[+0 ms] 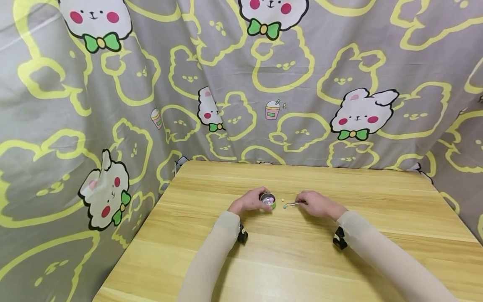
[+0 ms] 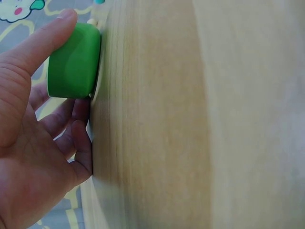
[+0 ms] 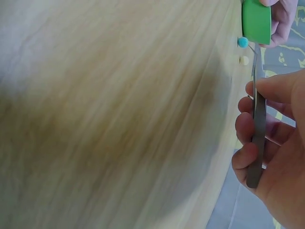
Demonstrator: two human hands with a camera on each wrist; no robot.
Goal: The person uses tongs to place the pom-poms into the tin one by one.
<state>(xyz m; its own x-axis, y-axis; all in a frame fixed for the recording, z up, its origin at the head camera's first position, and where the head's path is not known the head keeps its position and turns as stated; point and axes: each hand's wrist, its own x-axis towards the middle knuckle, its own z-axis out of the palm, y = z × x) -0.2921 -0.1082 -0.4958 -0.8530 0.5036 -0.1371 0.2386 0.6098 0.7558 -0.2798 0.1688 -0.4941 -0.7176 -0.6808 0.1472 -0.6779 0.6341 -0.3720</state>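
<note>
My left hand [image 1: 252, 200] grips a small round green tin [image 2: 74, 62], thumb on one side and fingers on the other. Pale pink and white balls [image 1: 270, 201] lie inside it in the head view. In my right hand [image 1: 316, 204] is a pair of metal tweezers [image 3: 259, 129], held between thumb and fingers, tips pointing toward the tin. A blue ball [image 3: 243, 42] is at the tweezer tips, low by the table; whether the tips pinch it I cannot tell. Close by on the wood rests a cream-yellow ball [image 1: 282, 200].
Both hands work over a light wood-grain table [image 1: 286, 260]. A grey curtain [image 1: 241, 75] with yellow outlines and cartoon bears hangs behind the table and along its sides. Each wrist carries a black camera mount [image 1: 340, 238].
</note>
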